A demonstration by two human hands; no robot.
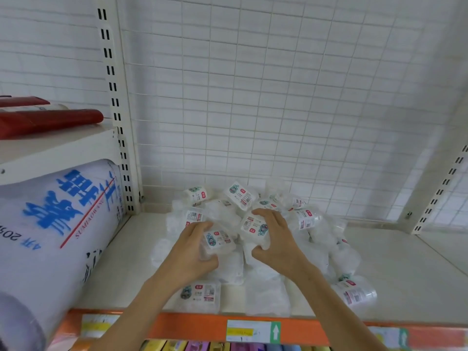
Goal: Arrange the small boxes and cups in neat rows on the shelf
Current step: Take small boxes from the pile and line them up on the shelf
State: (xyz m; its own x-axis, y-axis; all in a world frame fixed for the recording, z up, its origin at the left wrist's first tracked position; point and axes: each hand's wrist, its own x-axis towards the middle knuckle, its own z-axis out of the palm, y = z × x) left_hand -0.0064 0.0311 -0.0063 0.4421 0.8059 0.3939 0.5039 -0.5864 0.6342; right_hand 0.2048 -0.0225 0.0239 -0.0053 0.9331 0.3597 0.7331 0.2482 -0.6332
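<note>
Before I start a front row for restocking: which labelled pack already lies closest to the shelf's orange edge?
The flat pack lying label-up just below the left hand, nearly at the orange edge. The other labelled packs sit farther back in the pile or off to the right.

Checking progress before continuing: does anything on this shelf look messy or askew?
Yes. The small clear plastic packs with white labels lie heaped and tilted every way mid-shelf, not in rows; both hands each grip one.

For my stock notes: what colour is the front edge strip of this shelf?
Orange, in the head view: the front edge strip carries a white-and-yellow price label.
</note>
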